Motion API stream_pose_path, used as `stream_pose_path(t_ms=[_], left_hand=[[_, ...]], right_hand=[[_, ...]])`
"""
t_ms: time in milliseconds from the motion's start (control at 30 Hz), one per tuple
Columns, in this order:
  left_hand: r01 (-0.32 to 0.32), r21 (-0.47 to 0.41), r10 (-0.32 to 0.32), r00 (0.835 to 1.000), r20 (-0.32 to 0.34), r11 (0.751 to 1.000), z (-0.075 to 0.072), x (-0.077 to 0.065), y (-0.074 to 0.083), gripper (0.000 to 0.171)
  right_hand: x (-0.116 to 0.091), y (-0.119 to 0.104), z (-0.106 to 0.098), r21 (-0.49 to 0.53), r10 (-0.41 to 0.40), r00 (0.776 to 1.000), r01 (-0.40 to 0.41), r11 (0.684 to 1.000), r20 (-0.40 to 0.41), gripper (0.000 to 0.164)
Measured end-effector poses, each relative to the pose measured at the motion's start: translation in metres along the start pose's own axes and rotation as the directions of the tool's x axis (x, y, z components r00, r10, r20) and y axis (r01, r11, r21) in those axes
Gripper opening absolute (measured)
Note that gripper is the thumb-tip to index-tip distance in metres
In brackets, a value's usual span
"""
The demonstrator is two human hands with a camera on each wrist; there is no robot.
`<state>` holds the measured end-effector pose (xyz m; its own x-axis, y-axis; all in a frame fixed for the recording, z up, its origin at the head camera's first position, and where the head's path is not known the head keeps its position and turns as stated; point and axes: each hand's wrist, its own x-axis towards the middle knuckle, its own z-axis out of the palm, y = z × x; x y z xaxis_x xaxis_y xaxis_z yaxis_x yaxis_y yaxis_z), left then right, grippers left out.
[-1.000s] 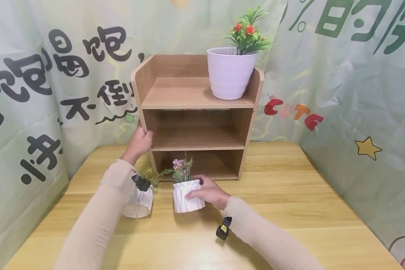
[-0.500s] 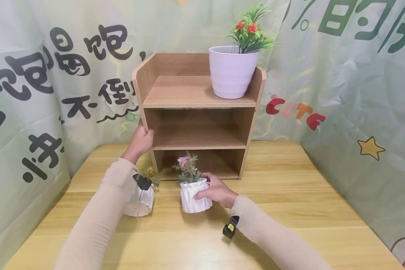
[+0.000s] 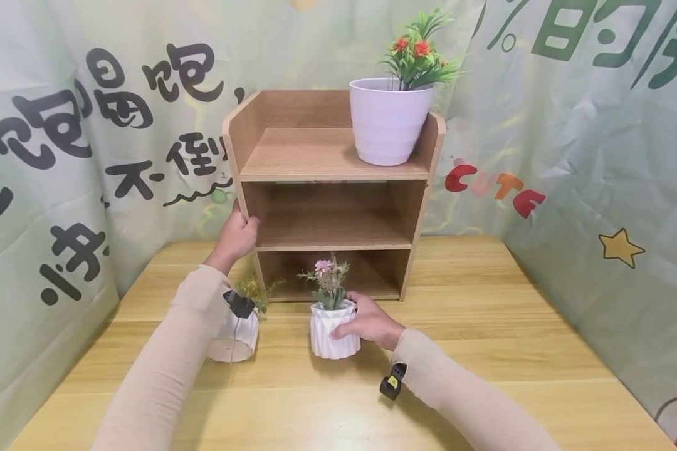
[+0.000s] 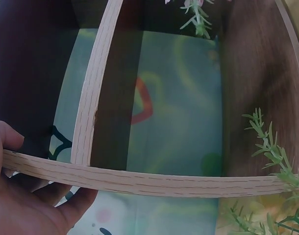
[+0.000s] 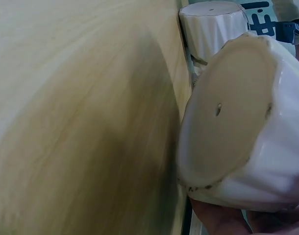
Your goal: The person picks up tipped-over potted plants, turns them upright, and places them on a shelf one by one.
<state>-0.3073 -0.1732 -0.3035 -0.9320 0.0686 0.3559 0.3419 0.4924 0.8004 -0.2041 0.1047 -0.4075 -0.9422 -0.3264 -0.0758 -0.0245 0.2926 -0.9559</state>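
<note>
My left hand [image 3: 237, 237] grips the left side panel of a wooden shelf unit [image 3: 334, 172]; in the left wrist view the thumb lies on one side of the panel edge and the fingers [image 4: 77, 208] on the other. My right hand [image 3: 368, 321] holds a small white pleated flowerpot [image 3: 323, 331] with a pink flower [image 3: 323, 267] and green sprigs, upright in front of the bottom compartment. In the right wrist view the underside of this flowerpot [image 5: 228, 115] shows, raised off the table. A second white flowerpot [image 3: 238, 341] lies on its side under my left forearm, its yellow-flowered plant partly hidden.
A large white flowerpot [image 3: 388, 122] with red flowers and green leaves stands at the right of the top shelf. The wooden table [image 3: 474, 363] carries the shelf unit. Printed fabric [image 3: 575, 144] hangs behind and on both sides.
My right hand has moved the pink-flowered pot to the right, and the pot has turned more upright. My left hand keeps its grip on the shelf unit.
</note>
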Motion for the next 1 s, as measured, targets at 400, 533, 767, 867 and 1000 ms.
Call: stream_pose_path(t_ms=[400,533,767,867,1000], left_hand=[[-0.007,-0.005,0.007,1.0,0.001,1.0,0.0005,0.0019,0.0029,0.051],[-0.005,-0.005,0.005,1.0,0.007,1.0,0.0004,0.0008,0.003,0.051],[-0.009,0.003,0.009,1.0,0.008,1.0,0.0006,-0.0023,0.0001,0.051],[-0.027,-0.004,0.027,1.0,-0.002,1.0,0.0016,-0.0015,0.0009,0.049],[-0.031,-0.002,0.031,1.0,0.0,1.0,0.0018,-0.0016,0.0031,0.048]], right_hand=[[-0.0002,0.0014,-0.0034,-0.077,-0.068,0.997,0.066,0.995,-0.023,0.073],[-0.0006,0.0009,-0.002,-0.09,-0.074,0.997,0.071,0.993,-0.023,0.079],[-0.0011,0.003,0.0007,-0.171,-0.119,0.993,0.115,0.979,-0.012,0.095],[-0.0001,0.0033,0.0003,-0.17,-0.135,0.991,0.13,0.977,-0.023,0.095],[-0.0002,0.0031,0.0007,-0.183,-0.112,0.993,0.103,0.978,-0.04,0.11]])
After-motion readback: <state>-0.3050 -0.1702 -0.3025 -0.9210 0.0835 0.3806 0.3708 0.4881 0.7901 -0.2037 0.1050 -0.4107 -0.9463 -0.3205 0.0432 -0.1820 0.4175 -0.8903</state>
